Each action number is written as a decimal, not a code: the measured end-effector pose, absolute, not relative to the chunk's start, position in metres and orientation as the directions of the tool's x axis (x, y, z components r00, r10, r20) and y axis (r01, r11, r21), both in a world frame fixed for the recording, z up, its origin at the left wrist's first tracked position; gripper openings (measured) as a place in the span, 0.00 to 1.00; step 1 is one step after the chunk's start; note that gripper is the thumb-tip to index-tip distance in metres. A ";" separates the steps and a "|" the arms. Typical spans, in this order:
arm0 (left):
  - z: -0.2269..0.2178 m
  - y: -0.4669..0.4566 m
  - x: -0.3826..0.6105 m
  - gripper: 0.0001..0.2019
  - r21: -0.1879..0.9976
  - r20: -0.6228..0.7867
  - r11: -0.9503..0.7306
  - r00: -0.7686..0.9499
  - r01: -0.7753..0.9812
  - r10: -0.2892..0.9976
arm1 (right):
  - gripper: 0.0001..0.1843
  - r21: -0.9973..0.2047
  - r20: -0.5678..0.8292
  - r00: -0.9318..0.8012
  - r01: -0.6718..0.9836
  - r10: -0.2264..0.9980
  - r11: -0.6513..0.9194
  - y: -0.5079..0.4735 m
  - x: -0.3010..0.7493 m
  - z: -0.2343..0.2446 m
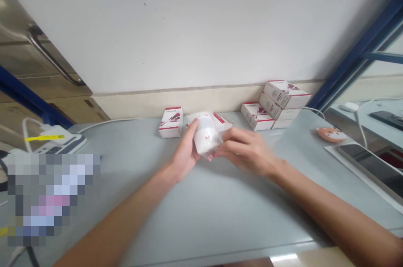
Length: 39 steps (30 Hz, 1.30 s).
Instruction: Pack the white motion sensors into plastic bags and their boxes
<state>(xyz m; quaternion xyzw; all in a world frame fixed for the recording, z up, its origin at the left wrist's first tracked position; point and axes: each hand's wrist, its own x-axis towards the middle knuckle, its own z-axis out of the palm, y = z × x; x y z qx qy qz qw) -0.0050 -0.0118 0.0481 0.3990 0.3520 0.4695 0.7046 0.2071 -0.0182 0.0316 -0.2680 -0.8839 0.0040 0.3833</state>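
A white, rounded item [205, 137] with a small red mark is wrapped in clear plastic above the middle of the desk; its exact kind I cannot make out. My left hand [186, 149] is closed round its left side, thumb on top. At the lower right end, the bent fingers of my right hand [244, 147] pinch the clear plastic wrap [216, 140]. Just behind the wrapped item lies a red and white box [222, 121], partly hidden by it. Another small box [171, 122] stands to the left.
Several similar boxes [283, 95] are stacked by the wall at the right, with one box [256, 115] beside them. A phone [371, 168] and an orange animal-faced object [331, 134] lie farther right. A power strip [63, 145] with cables sits left, near a blurred-out patch.
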 end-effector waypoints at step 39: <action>0.023 0.049 -0.021 0.30 0.139 0.257 -0.489 0.446 0.861 0.857 | 0.53 -0.606 0.479 -0.029 0.712 0.877 0.355 0.029 0.252 0.040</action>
